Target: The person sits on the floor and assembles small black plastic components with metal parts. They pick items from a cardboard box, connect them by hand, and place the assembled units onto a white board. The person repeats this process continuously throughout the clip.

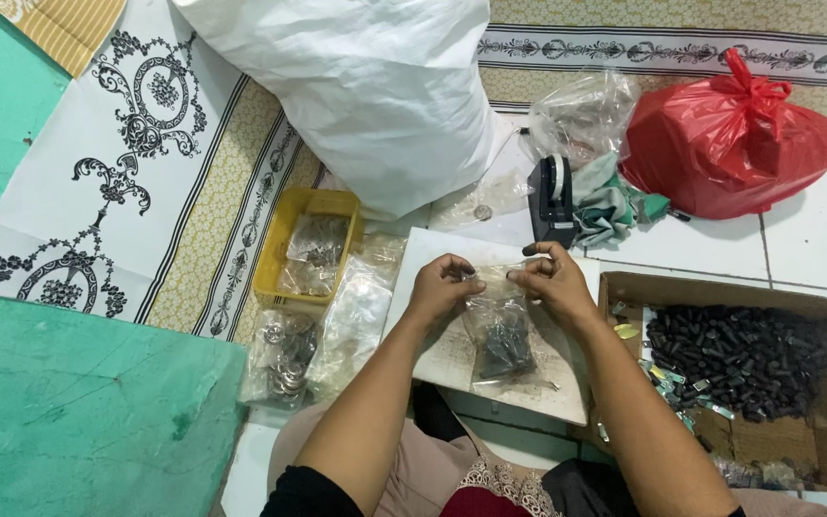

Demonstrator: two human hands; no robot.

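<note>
Two hands, left hand (440, 285) and right hand (552, 278), pinch the top edge of a clear plastic bag (502, 330) of small dark parts over a white board (452, 354), cardboard box (815, 421) of black parts right, yellow tray (289, 225) left, tape dispenser (552, 201) beyond.

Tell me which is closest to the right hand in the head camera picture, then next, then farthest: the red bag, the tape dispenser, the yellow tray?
From the right hand:
1. Tape dispenser, just above it on the floor.
2. Red bag, up and to the right.
3. Yellow tray, far to the left, past the left hand.

The order between the last two is close, but the tray looks farther.
</note>
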